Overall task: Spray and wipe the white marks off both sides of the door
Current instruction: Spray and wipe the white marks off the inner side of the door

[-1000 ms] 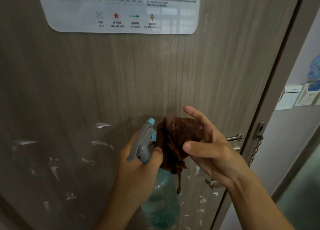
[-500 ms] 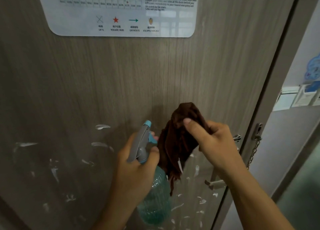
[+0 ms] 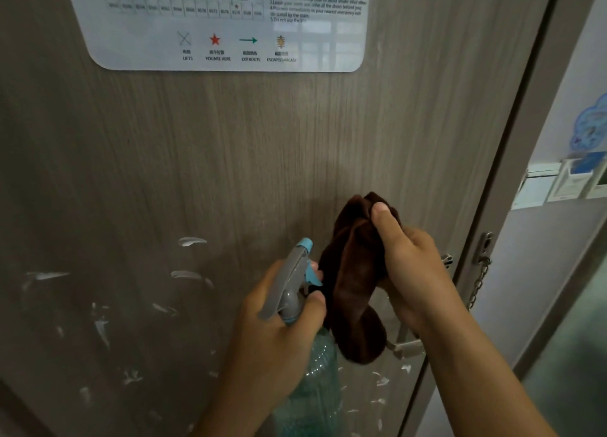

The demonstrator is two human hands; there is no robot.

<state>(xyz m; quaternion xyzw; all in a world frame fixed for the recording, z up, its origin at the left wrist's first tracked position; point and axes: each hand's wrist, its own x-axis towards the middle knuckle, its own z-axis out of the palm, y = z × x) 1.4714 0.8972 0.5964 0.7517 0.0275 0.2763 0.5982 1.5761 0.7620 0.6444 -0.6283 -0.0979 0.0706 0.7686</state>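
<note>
A grey-brown wood-grain door [image 3: 295, 141] fills the view. White marks [image 3: 192, 241] streak its lower half, more at the lower left and beside the bottle. My left hand [image 3: 279, 334] grips a clear teal spray bottle [image 3: 312, 387] by the neck, its grey and blue trigger head [image 3: 292, 275] pointing up at the door. My right hand [image 3: 407, 272] holds a bunched dark brown cloth [image 3: 354, 288] just right of the nozzle, thumb pressed on the cloth's top fold. The cloth hangs close in front of the door.
A white evacuation sign [image 3: 226, 42] is stuck high on the door. The metal door handle [image 3: 407, 348] juts out below my right hand, partly behind the cloth. A security chain [image 3: 479, 279] hangs on the door frame. Right of the frame lies a room with wall holders [image 3: 565, 180].
My right hand has closed round the cloth and lifted it, thumb now on the top fold. The cloth is bunched tighter. The bottle and left hand have barely moved.
</note>
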